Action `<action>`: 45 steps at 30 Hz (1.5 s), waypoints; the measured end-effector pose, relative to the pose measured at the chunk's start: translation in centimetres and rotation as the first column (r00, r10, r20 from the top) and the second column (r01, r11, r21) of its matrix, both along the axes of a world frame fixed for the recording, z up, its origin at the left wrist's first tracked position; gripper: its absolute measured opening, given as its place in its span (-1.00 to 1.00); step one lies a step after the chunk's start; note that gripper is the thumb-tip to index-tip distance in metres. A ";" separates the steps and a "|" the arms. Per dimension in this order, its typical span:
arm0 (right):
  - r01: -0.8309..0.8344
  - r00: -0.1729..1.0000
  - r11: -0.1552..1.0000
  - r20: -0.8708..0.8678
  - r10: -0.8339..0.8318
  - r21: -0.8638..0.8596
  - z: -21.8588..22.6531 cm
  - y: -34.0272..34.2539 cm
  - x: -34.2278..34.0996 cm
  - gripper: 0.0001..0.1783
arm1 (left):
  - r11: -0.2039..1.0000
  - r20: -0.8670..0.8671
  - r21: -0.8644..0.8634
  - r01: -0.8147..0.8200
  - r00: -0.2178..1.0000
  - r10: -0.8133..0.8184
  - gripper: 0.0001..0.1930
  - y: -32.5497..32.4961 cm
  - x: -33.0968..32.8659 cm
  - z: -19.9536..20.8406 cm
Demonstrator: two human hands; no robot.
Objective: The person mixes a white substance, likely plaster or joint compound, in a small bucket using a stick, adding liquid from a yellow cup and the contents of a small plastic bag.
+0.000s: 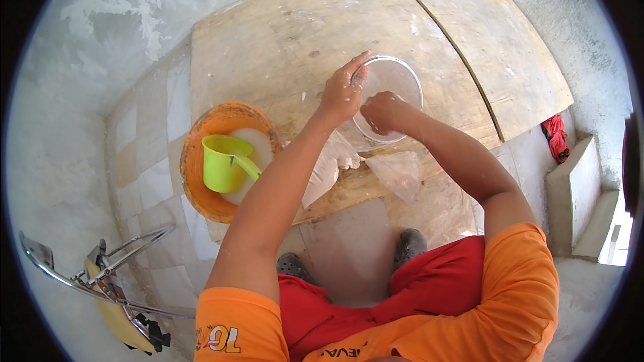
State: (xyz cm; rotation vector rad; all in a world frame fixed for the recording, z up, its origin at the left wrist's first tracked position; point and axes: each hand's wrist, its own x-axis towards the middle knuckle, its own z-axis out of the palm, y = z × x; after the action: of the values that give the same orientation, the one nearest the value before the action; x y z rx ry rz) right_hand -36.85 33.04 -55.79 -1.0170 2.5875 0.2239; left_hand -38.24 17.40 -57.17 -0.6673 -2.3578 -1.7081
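The left hand (345, 90) lies at the left rim of a round white bucket (410, 82), fingers stretched out and thumb apart; whether it pinches the rim, I cannot tell; the right hand (389, 112) is curled over the bucket's mouth, fingers bent inward, and whether it closes on anything is hidden; the bucket thus sits directly under and between the two hands, on a plywood sheet (268, 47).

A hard push from the right hand could slide or tip the bucket, should the left hand be only resting there; crumpled clear plastic bags (396, 174), lying just on the near side of the hands, could be caught by a wrist and dragged; to the left of the grip, a lime-green dipper (221, 167) leans in an orange tub (194, 161) of cloudy liquid, its handle close beside the left forearm in this view, so a sweep of that arm might knock it and splash the sheet.

Lettering shows on the orange shirt (463, 328), nearer the body than the grip, across chest and sleeve, partly cut by folds; I see none on bucket, tub or dipper.
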 end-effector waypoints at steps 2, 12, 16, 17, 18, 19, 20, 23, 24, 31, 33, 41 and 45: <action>0.129 0.978 0.987 0.178 -0.110 -0.094 1.3 -0.8 -1.7 -0.84 | 1.000 0.012 0.002 -0.011 1.000 0.011 -0.52 0.5 -0.1 0.3; 0.235 0.908 0.945 -0.296 -0.297 -0.229 -1.4 2.0 -2.1 -0.83 | 0.999 0.057 0.011 -0.045 0.997 0.044 -0.52 -0.4 0.4 0.7; 0.098 0.993 0.995 -0.070 -0.097 0.017 -0.6 0.6 -0.4 -0.84 | 1.000 -0.007 -0.012 -0.017 1.000 0.017 -0.51 -0.5 0.0 0.4; 0.066 0.996 0.997 0.054 -0.068 0.039 -0.1 -0.1 -0.4 -0.85 | 1.000 -0.002 -0.007 -0.027 1.000 0.027 -0.52 -0.5 0.0 0.2; 0.080 0.993 0.995 0.098 -0.073 -0.067 -0.1 -0.3 -0.7 -0.83 | 0.999 0.004 -0.003 -0.038 0.999 0.038 -0.52 -0.6 0.1 0.0; 0.103 0.987 0.981 0.140 -0.080 -0.167 -0.2 -0.2 -1.2 -0.82 | 0.999 0.008 0.006 -0.044 0.999 0.044 -0.52 -0.4 0.1 0.0; 0.137 0.979 0.956 0.182 -0.091 -0.259 -0.6 0.5 -2.1 -0.80 | 0.998 0.016 0.013 -0.061 0.998 0.061 -0.52 0.1 -0.1 0.1; 0.195 0.956 0.841 -0.093 -0.278 -0.504 -3.3 2.1 -4.6 -0.75 | 0.994 0.027 0.033 -0.104 0.994 0.103 -0.53 0.2 -0.5 -0.2; 0.188 0.904 0.795 -0.215 -0.370 -0.577 -3.9 2.8 -4.8 -0.75 | 0.994 0.015 0.045 -0.099 0.995 0.098 -0.53 0.1 -0.9 -0.2; 0.073 0.993 0.997 -0.097 -0.073 -0.012 -1.1 2.3 0.3 -0.83 | 0.997 0.073 -0.010 -0.072 0.995 0.073 -0.55 -0.2 -1.0 0.4; 0.131 0.991 0.984 -0.002 -0.133 -0.121 0.7 2.2 0.1 -0.83 | 0.992 0.010 -0.057 -0.113 0.994 0.113 -0.59 -0.3 -1.4 0.7; 0.071 0.932 0.798 -0.245 -0.267 -0.599 3.6 5.6 0.5 -0.72 | 0.935 -0.040 -0.344 -0.087 0.996 0.078 -0.65 -3.8 -2.8 4.5; 0.083 0.909 0.879 -0.325 -0.260 -0.469 0.1 7.1 0.6 -0.73 | 0.914 0.059 -0.399 -0.074 0.993 0.107 -0.68 -1.6 -2.6 6.0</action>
State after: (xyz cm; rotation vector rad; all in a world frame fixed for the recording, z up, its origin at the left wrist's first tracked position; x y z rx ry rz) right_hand -36.20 40.14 -55.72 -0.9415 3.1625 -0.2665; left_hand -40.79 15.82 -51.13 -0.5386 -2.7757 -1.2479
